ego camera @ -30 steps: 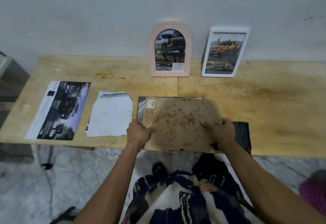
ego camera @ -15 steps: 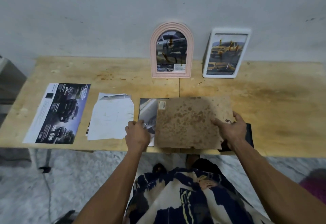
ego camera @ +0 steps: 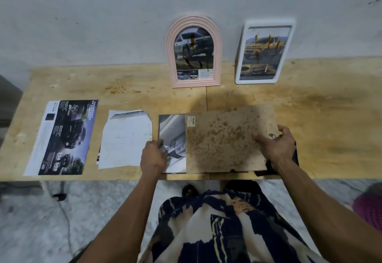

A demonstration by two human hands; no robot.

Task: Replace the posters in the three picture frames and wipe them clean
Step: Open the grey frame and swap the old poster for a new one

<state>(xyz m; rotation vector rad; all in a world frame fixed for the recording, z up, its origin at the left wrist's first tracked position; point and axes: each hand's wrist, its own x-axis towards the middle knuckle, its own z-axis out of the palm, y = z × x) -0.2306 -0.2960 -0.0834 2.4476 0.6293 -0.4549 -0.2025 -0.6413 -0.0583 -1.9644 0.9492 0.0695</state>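
Note:
A stained brown backing board [ego camera: 227, 138] is held at its right edge by my right hand [ego camera: 275, 144], slid to the right over a black frame [ego camera: 295, 159] lying flat at the table's front edge. The shift uncovers a poster [ego camera: 171, 136] in the frame. My left hand [ego camera: 154, 155] rests on that poster's left part, fingers curled at its edge. A pink arched frame [ego camera: 194, 51] and a white frame [ego camera: 264, 51] lean on the wall, each holding a car picture with brown streaks on the glass.
On the wooden table [ego camera: 330, 118], a dark car poster [ego camera: 62, 136] lies at the far left and a white sheet cut with rounded corners [ego camera: 126, 138] lies beside it. A pink object [ego camera: 370, 207] sits on the floor at the right.
My right hand has slid the backing board to the right, off the frame, uncovering the poster beneath. My left hand let go of the board and now rests on the poster.

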